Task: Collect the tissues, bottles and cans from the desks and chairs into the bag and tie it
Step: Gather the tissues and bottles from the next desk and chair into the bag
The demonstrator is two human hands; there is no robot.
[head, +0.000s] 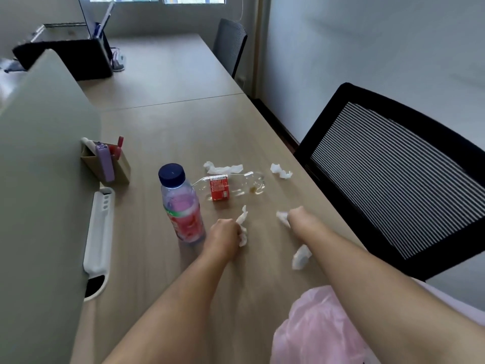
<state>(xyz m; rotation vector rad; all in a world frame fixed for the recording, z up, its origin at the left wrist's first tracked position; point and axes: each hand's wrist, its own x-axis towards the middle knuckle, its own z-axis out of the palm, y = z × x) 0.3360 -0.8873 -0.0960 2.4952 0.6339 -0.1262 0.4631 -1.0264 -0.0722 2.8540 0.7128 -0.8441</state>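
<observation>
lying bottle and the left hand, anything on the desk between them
Only the top of the tissue the left hand grips; beyond it, bare desk up to the lying bottle, in the head view.

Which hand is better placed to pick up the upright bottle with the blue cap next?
Left, probably. The left hand, closed on a crumpled white tissue, sits right beside the upright clear plastic bottle with the blue cap. The right hand, gripping another white tissue, is farther away.

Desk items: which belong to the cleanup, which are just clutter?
Job: tissues in left hand and right hand; loose tissues; upright bottle; lying bottle; pink bag.
Clutter: pen holder, white tray, chair.
</observation>
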